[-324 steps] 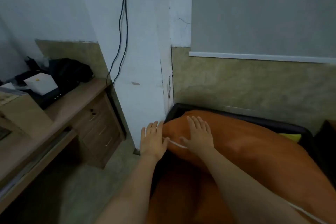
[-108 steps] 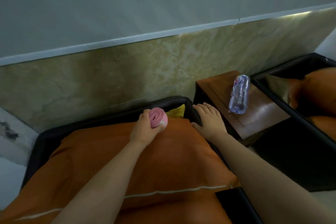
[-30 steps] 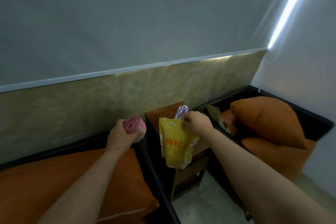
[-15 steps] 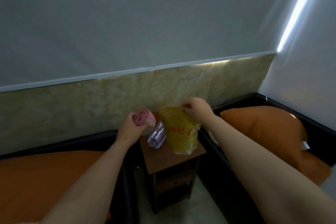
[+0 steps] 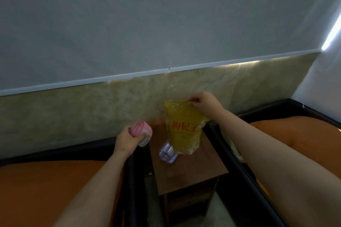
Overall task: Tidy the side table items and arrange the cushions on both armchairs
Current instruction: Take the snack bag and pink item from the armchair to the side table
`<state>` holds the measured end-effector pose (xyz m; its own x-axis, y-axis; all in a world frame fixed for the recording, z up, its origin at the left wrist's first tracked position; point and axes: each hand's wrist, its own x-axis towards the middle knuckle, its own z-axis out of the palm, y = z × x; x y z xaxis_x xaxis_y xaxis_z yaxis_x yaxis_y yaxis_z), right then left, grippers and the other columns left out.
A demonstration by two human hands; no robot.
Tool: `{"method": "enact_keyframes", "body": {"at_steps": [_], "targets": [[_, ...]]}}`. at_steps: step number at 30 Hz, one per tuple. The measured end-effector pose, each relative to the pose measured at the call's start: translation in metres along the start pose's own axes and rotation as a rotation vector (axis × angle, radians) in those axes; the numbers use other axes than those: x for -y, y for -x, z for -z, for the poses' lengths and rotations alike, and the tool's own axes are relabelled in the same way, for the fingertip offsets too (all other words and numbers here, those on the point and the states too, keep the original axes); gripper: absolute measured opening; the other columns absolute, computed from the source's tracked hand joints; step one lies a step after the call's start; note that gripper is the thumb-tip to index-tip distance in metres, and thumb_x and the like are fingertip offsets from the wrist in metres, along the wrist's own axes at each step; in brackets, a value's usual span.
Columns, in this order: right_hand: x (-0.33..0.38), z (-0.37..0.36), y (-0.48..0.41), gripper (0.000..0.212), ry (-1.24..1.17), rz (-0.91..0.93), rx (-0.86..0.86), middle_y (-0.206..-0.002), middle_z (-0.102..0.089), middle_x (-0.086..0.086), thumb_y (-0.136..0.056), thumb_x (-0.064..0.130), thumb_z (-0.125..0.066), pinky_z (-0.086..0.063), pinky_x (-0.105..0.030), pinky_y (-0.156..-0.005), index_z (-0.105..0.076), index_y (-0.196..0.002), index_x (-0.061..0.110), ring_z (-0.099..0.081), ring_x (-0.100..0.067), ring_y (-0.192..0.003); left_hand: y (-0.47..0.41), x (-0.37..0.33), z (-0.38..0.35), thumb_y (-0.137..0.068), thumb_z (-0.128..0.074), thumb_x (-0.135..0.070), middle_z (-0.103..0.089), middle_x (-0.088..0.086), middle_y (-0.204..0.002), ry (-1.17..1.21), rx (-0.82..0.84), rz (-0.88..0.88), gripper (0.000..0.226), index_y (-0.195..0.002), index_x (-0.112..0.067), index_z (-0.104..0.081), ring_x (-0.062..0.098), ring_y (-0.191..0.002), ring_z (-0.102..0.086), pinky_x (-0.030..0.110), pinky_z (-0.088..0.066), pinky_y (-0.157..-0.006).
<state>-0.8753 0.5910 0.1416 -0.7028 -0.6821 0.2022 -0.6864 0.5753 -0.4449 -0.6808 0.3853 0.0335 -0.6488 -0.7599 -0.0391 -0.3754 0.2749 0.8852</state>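
The yellow plastic pouch (image 5: 182, 127) has shifted across the clear plastic bottle (image 5: 168, 154), hanging vertically from the pinching fingers (image 5: 193, 100) of the right hand (image 5: 205, 104). At its 9 o'clock, the left hand (image 5: 126, 142) grips a pink cylinder (image 5: 142, 131).

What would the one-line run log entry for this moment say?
left hand: grips pink container | right hand: pinches yellow pouch by top edge, hanging over side table | clear bottle: lying on table

We see a small brown wooden tabletop (image 5: 191, 169) set between two black seats, its back edge by the marbled wall. A clear plastic bottle (image 5: 168, 154) lies on its side on it. The left armchair (image 5: 136, 180) carries an orange left cushion (image 5: 46, 186), the right armchair (image 5: 239, 171) an orange right cushion (image 5: 295, 131)
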Motion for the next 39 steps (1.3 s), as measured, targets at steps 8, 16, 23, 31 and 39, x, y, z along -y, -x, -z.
{"method": "enact_keyframes", "body": {"at_steps": [8,16,23,31,39], "targets": [[0.011,-0.039,-0.107,0.024,0.099,0.039,0.095,-0.109,-0.07,-0.007,-0.091,0.024,-0.06,-0.046,-0.034,-0.087,-0.071,-0.11,0.015,-0.062,-0.028,-0.102,-0.087,0.015,-0.011,-0.067,-0.085,-0.024,-0.065,0.01,-0.105,0.045,0.019,0.062,0.054,-0.112,-0.01,-0.057,0.024,-0.096,-0.062,0.032,-0.049,-0.081],[-0.012,-0.097,-0.19,0.019,0.079,0.071,0.137,-0.107,-0.07,-0.004,-0.092,0.022,-0.056,-0.039,-0.036,-0.095,-0.07,-0.105,0.018,-0.06,-0.026,-0.102,-0.13,0.038,-0.025,-0.069,-0.084,-0.024,-0.061,0.009,-0.113,-0.028,0.002,0.158,0.066,-0.124,-0.006,-0.052,0.027,-0.106,-0.059,0.029,-0.044,-0.083],[-0.034,-0.169,-0.257,0.017,-0.061,0.148,0.236,-0.102,-0.073,-0.004,-0.088,0.017,-0.059,-0.04,-0.033,-0.092,-0.073,-0.096,0.021,-0.063,-0.027,-0.1,-0.169,0.043,-0.055,-0.065,-0.086,-0.028,-0.062,0.016,-0.12,-0.104,-0.041,0.266,0.074,-0.126,-0.007,-0.051,0.028,-0.109,-0.059,0.028,-0.045,-0.087],[-0.049,-0.238,-0.3,0.018,-0.043,0.261,0.265,-0.105,-0.071,0.0,-0.089,0.022,-0.057,-0.029,-0.029,-0.091,-0.071,-0.1,0.025,-0.059,-0.023,-0.103,-0.185,0.065,-0.088,-0.067,-0.085,-0.026,-0.061,0.004,-0.101,-0.141,-0.063,0.38,0.064,-0.121,-0.012,-0.053,0.02,-0.098,-0.06,0.023,-0.044,-0.081],[-0.061,-0.242,-0.293,0.04,-0.097,0.213,0.014,-0.112,-0.061,-0.001,-0.073,0.027,-0.075,-0.029,-0.034,-0.092,-0.061,-0.109,0.018,-0.051,-0.024,-0.112,-0.204,0.067,-0.101,-0.059,-0.088,-0.026,-0.061,0.002,-0.104,-0.141,0.001,0.386,0.066,-0.115,-0.015,-0.055,0.02,-0.097,-0.06,0.023,-0.044,-0.079]]}}
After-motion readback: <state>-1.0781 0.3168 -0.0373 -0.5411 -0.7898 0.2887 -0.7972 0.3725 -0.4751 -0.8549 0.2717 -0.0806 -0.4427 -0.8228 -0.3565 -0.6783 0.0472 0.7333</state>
